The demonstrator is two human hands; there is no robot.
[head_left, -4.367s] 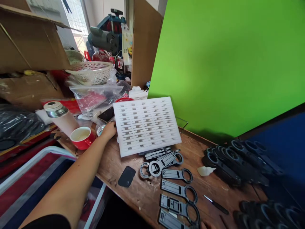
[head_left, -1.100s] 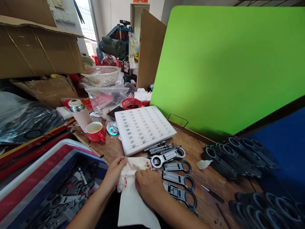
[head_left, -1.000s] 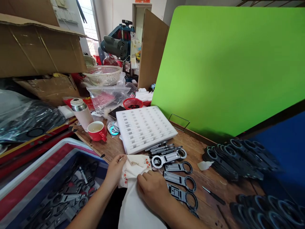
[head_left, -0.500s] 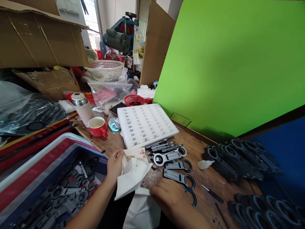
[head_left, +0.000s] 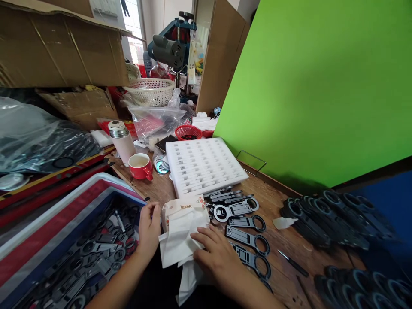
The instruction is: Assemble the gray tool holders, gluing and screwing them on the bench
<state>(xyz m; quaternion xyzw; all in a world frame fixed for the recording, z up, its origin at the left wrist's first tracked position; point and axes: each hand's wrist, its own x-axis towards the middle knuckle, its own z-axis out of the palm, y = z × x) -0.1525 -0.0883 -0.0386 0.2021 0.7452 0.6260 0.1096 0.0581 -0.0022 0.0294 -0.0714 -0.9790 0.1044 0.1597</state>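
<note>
Head view: a tissue pack [head_left: 185,205] with a flower print is seen between the two hands, at the near edge of the wooden tabletop [head_left: 278,242]; whether it is supported by the wood cannot be told. Its front is covered by a white tissue [head_left: 180,234], which is spread loosely and creased, and below this a second tissue [head_left: 189,281] is seen hanging. The left hand [head_left: 149,223] is placed upright at the left side of the pack, with the fingers bent (whether the pack is gripped by them cannot be told). The right hand [head_left: 214,251] is laid over the right part of the white tissue, with the fingers extended; whether anything is pinched under it is hidden.

Just beside the right hand, grey parts [head_left: 246,239] with ring ends are laid in a row, and more of them are piled near a foam tray [head_left: 209,165], which is placed behind the pack. To the left of this tray, a red cup [head_left: 140,167] and a flask [head_left: 124,146] are placed. On the right side, a white bottle [head_left: 285,222] and a black-handled tool [head_left: 293,262] are laid on the tabletop. Beside the left arm, a striped bin [head_left: 69,219] is filled with many similar parts.
</note>
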